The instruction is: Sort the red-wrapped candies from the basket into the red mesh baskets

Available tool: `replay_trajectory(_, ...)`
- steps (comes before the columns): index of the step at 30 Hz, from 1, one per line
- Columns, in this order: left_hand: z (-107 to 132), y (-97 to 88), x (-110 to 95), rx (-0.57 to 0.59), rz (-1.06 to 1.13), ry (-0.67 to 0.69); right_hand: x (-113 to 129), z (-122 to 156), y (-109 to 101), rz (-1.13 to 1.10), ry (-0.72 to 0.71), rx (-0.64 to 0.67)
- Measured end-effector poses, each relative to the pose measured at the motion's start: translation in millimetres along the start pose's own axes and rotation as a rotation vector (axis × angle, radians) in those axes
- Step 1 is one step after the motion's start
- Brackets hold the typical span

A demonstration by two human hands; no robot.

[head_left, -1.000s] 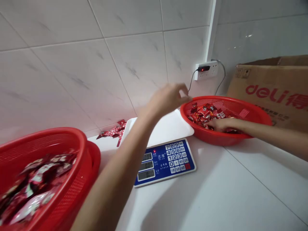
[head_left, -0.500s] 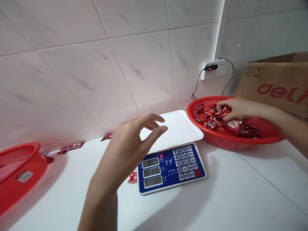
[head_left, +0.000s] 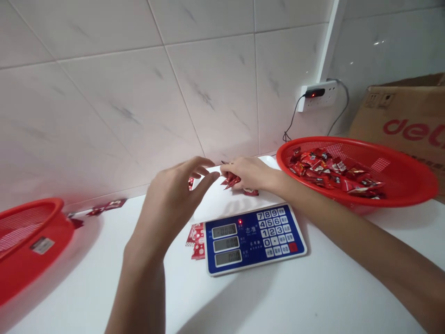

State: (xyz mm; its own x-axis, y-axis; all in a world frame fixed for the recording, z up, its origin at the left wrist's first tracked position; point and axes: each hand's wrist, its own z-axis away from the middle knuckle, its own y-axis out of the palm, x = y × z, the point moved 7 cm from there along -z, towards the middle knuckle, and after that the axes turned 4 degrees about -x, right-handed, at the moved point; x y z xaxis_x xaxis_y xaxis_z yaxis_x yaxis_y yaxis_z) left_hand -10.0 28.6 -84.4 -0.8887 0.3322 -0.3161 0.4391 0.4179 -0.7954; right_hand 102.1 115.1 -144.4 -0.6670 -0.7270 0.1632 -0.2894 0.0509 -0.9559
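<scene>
My right hand (head_left: 251, 173) is closed round a bunch of red-wrapped candies (head_left: 230, 180) and rests them on the white pan of the digital scale (head_left: 255, 236). My left hand (head_left: 175, 199) hovers just left of it over the pan's left end, fingers loosely apart and holding nothing. At the right stands a red mesh basket (head_left: 399, 185) with several more red candies (head_left: 332, 169) in it. Two red packets (head_left: 196, 234) lie on the counter against the scale's left side.
Another red basket (head_left: 31, 241) sits at the left edge. Loose red wrappers (head_left: 106, 207) lie along the tiled wall. A cardboard box (head_left: 406, 118) stands at the back right. A wall socket (head_left: 318, 94) holds a plug whose cable drops behind the right basket.
My right hand lifted candies out of the right basket and carried them left onto the scale pan. My left hand drew back from the basket to the pan's left end.
</scene>
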Motion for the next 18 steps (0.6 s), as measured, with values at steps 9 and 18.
replay_trajectory(9,3,-1.5,15,0.017,-0.023,0.016,-12,48,-27,-0.294,0.129,-0.071)
replay_trajectory(18,4,-12.4,10,-0.068,-0.051,0.078,-150,173,-72,0.133,0.9,-0.12)
